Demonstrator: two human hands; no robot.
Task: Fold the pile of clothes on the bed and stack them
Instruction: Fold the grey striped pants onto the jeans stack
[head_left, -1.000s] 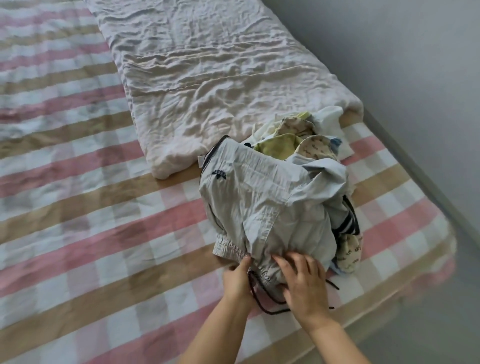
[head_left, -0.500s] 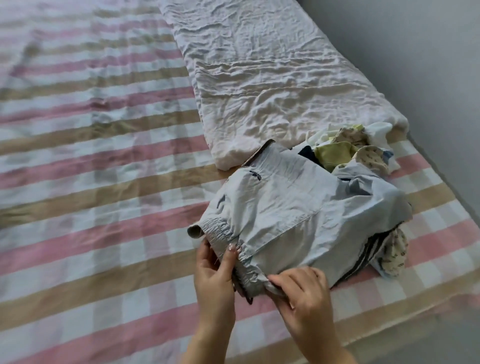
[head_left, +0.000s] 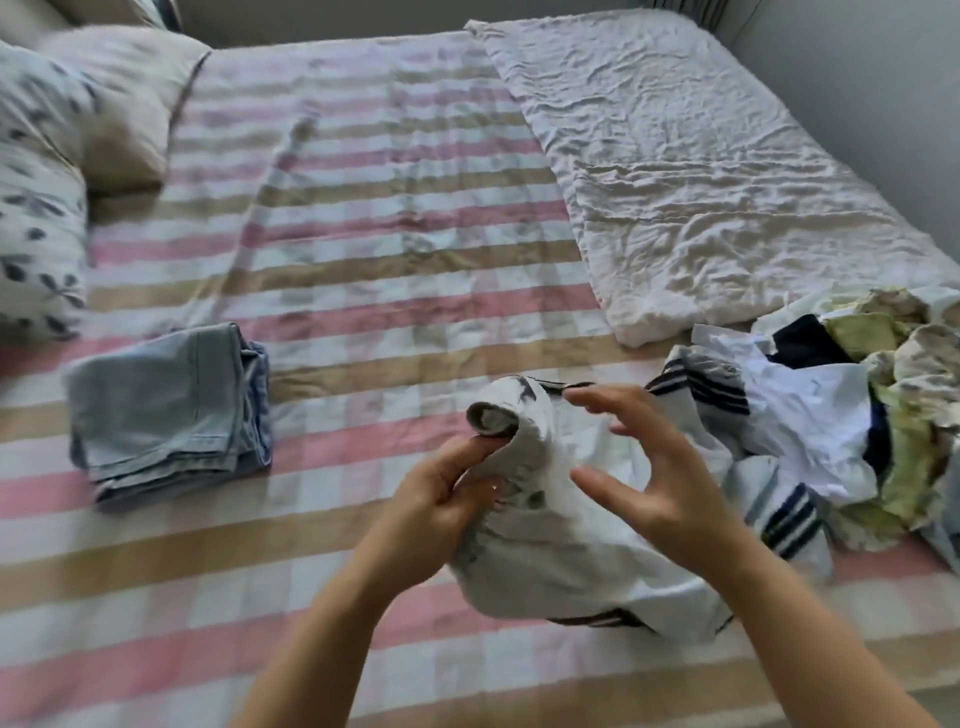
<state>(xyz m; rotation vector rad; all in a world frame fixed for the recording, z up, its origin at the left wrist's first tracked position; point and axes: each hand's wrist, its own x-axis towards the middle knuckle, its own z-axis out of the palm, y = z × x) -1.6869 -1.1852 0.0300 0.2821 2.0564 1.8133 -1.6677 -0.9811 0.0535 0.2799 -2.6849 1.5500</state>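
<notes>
1. Both hands work just above the near edge of the bed (head_left: 363, 291): the left hand (head_left: 441, 499) pinches a bunched fold of a white garment (head_left: 550, 551) between thumb and fingers, while the right hand (head_left: 660, 478) hovers spread over the same cloth, fingers curled and apart, gripping nothing
2. Beneath and between the hands, the white garment lies crumpled, with dark stripes showing at its lower hem; motion blur hides what kind of garment it is
3. It looks thin, light and limp, so it should lift with no effort but will sag and twist unless taken at two corners or along a seam or hem, then shaken flat
4. Right of the right hand, touching the garment, sits the unfolded pile of clothes (head_left: 852, 415): white, navy-striped and pale yellow-green pieces tangled together, soft and likely to drag neighbours along when one is pulled
5. Left of the left hand, well apart, a folded stack of pale blue denim (head_left: 166, 405) rests flat; it looks stiffer and heavier, a sound base for stacking
6. Beyond the right hand lies a wrinkled cream quilt (head_left: 691, 171); far beyond the left hand, patterned pillows (head_left: 41, 208)
</notes>
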